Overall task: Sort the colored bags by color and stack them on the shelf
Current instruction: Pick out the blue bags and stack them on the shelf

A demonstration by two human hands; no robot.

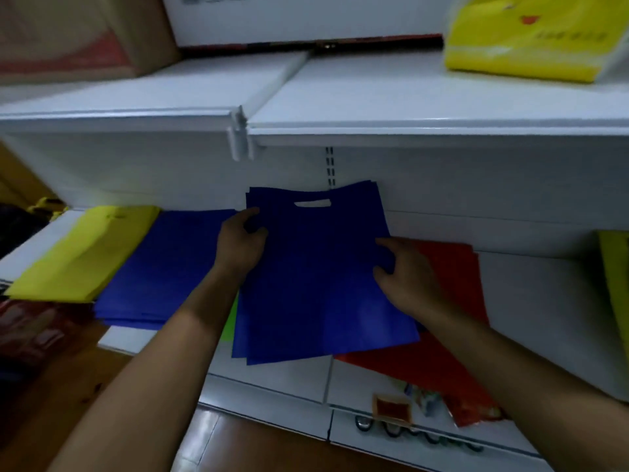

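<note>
A bundle of blue bags (320, 284) with a cut-out handle is held over the white shelf (531, 294). My left hand (240, 243) grips its left edge near the top. My right hand (405, 277) pinches its right edge, thumb on top. To the left lies a flat stack of blue bags (160, 267), and beyond it a stack of yellow-green bags (85, 250). Red bags (452, 301) lie under the held bundle on the right. A sliver of a green bag (230, 325) shows beneath my left forearm.
Another yellow-green bag (616, 284) lies at the right edge. The upper shelf (408, 97) carries a yellow plastic bag (527, 39), a cardboard box (78, 32) and a white box. Packaged goods (425, 413) sit on the lower shelf. Wooden floor lies below.
</note>
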